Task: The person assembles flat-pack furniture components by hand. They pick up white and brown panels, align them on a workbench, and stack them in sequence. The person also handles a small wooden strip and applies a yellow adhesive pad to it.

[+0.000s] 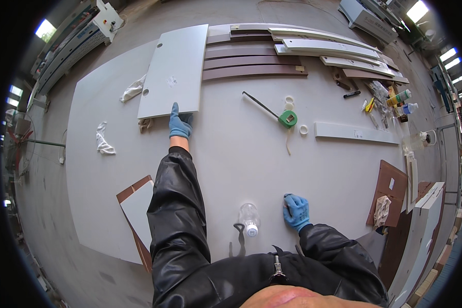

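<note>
My left hand, in a blue glove, grips the near edge of a white board with two round holes and a small label. One digit lies along its top face, and the others are partly hidden at the edge. On the table's near side rests my right hand, also blue-gloved, its fingers curled closed; whatever they may hold is hidden. Left of it lies a clear plastic bottle with a white cap. Farther off, a green tape measure has its blade partly drawn out, beside white rings.
The large pale table carries stacked white and brown strips at the back. A white strip, marker and small bottles lie right. White cloths lie left. Boards lean near the right edge.
</note>
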Action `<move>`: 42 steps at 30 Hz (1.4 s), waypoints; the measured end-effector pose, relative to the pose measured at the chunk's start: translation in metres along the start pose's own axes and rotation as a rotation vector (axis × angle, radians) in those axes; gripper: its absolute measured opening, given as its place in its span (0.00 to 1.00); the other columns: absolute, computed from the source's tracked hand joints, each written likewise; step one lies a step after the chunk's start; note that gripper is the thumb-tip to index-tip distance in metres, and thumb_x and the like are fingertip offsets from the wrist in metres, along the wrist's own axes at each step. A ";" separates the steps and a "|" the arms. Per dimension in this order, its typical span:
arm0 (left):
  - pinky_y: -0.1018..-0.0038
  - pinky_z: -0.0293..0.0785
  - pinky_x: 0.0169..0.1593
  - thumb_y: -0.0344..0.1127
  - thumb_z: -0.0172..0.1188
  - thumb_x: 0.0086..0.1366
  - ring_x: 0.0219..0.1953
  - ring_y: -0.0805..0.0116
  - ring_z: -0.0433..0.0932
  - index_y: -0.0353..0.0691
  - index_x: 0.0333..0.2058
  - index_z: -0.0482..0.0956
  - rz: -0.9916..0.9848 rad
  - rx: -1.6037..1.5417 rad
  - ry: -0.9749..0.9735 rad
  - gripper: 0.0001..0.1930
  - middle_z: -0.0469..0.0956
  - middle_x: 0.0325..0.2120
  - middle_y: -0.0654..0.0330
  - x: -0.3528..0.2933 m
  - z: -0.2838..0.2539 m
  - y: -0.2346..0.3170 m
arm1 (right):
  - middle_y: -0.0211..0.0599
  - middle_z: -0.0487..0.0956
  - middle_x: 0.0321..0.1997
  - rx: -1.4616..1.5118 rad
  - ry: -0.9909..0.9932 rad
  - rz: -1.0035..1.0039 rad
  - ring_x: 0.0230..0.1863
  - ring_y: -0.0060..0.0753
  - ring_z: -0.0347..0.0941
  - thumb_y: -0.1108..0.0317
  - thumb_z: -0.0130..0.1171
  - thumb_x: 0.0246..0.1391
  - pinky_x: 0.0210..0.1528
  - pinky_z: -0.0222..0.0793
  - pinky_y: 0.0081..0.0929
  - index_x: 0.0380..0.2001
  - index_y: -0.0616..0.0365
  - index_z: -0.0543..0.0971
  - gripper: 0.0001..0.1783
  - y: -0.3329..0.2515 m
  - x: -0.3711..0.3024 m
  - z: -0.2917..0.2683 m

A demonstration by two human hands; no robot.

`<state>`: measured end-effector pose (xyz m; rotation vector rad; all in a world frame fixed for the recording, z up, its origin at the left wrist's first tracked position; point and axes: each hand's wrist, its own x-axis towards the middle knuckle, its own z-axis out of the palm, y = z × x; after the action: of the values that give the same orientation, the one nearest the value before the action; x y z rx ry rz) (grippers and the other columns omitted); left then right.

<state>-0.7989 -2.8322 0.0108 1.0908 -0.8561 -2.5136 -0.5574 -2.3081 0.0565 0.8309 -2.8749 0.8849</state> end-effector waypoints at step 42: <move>0.59 0.75 0.56 0.32 0.62 0.62 0.47 0.53 0.79 0.30 0.45 0.80 1.511 0.832 -0.235 0.15 0.80 0.46 0.47 -0.466 -0.047 0.120 | 0.52 0.83 0.44 0.332 0.457 0.121 0.46 0.49 0.80 0.62 0.60 0.59 0.51 0.76 0.38 0.44 0.64 0.81 0.17 -0.045 -0.018 -0.087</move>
<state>-0.4462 -2.7341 0.3261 0.0159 -1.8695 -0.9710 -0.5308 -2.2847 0.1492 0.3949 -2.4328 1.3822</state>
